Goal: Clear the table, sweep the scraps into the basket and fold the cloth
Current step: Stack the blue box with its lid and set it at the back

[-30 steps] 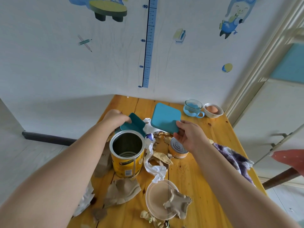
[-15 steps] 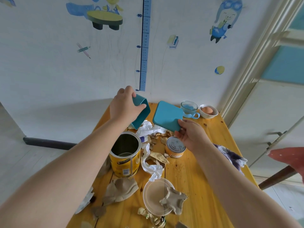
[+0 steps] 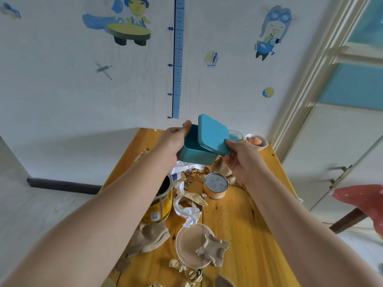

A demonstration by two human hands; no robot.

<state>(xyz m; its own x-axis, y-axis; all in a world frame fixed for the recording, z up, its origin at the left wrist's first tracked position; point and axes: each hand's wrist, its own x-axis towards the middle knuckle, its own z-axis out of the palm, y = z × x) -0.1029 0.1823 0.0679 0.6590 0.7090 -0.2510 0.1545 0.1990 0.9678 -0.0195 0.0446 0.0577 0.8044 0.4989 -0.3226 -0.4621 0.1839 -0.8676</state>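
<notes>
Above the far half of the wooden table [image 3: 244, 220], my left hand [image 3: 173, 139] grips a teal square box [image 3: 194, 155] by its left wall. My right hand [image 3: 241, 160] pinches the matching teal lid [image 3: 212, 134], which is tilted with its lower edge resting in the box's open top. Brown paper scraps [image 3: 152, 238] and a crumpled white tissue [image 3: 186, 212] litter the tabletop below. No basket is in view, and no cloth can be made out on the table.
A tall open yellow tin [image 3: 159, 206] stands under my left forearm. A short sealed can [image 3: 215, 186] sits mid-table, a round translucent lid [image 3: 191, 244] nearer me. A glass cup [image 3: 236, 135] and a bowl with an egg [image 3: 257, 141] stand at the far right corner. A red stool [image 3: 364, 201] is at right.
My left hand has lifted the teal box off the table and turned it upright. My right hand has brought the lid over to it, so the two now meet.
</notes>
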